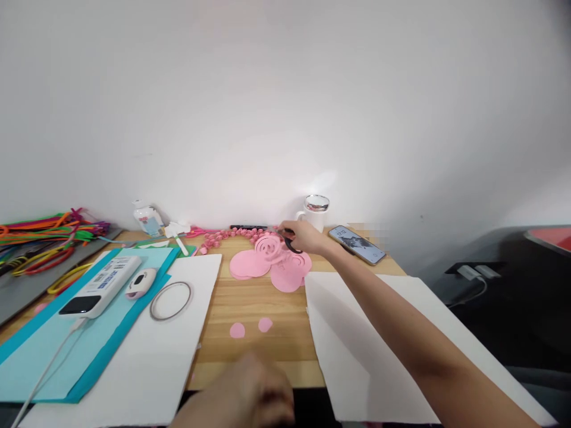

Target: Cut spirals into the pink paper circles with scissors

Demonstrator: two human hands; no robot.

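Note:
My right hand (304,237) reaches to the far side of the wooden desk (259,297) and is closed on the black handle of a pair of scissors (289,241), just above a pile of pink paper spirals and discs (270,261). My left hand (247,395) rests blurred at the near desk edge, fingers curled under, and what it holds is hidden. Two small pink paper circles (250,327) lie on the wood between the hands.
White sheets lie left (147,362) and right (357,333). On teal paper (53,356) sit a power bank (102,285) and a small pink device (140,283); a tape ring (171,300) lies beside. White mug (314,213), phone (357,244), pipe cleaners (44,238), rolled pink roses (227,236) stand behind.

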